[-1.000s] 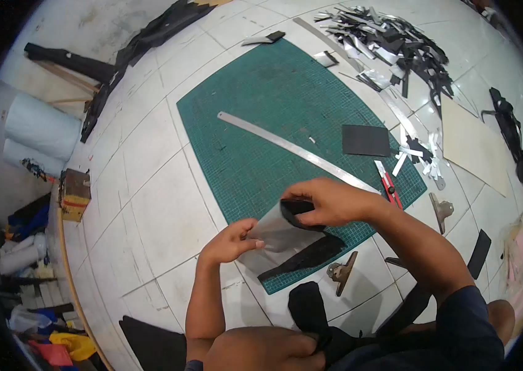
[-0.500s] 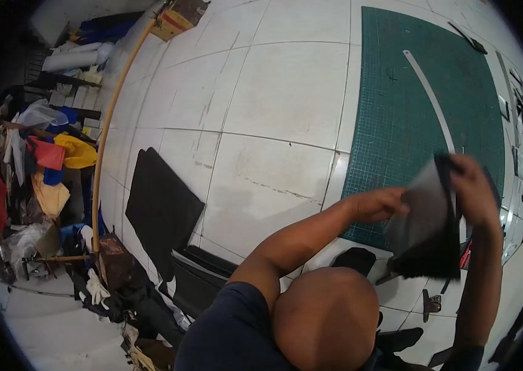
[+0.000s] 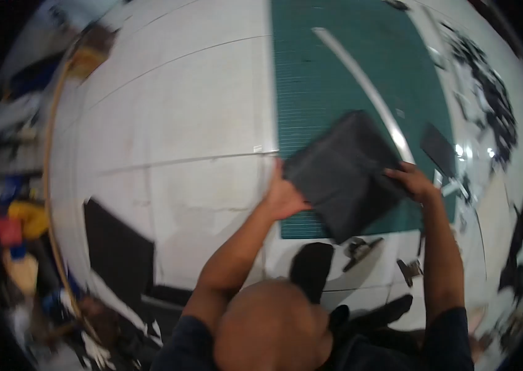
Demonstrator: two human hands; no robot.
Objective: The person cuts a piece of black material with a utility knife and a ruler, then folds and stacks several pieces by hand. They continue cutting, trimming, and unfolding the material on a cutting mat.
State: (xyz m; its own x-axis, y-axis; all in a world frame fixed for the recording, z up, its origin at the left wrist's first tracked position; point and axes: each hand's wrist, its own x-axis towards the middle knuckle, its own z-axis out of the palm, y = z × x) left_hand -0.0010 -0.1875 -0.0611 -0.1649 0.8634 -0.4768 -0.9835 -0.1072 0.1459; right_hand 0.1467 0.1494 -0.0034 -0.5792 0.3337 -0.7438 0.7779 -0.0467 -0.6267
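A dark grey-black square sheet of material [image 3: 348,176], creased and slightly blurred, is held tilted over the near part of the green cutting mat [image 3: 311,80]. My left hand [image 3: 283,196] grips its left edge, the fingers partly hidden by it. At the right edge, my right hand [image 3: 415,183] pinches the sheet between thumb and fingers. A long metal ruler [image 3: 369,89] lies slantwise on the mat, its near end close to my right hand. Right of that hand is a small dark piece [image 3: 438,148] at the mat's edge.
Two metal clips, one [image 3: 360,252] by the mat's near edge and another [image 3: 410,271] farther right, lie on the tiled floor. Black sheets [image 3: 119,250] are stacked at left. Dark scraps [image 3: 481,80] litter the right side. A wooden pole [image 3: 51,167] borders cluttered cloths at far left.
The sheet has gone from upright and folded-looking at the right to spread flatter over the mat. My hands have moved apart to opposite edges. The view has shifted to the right.
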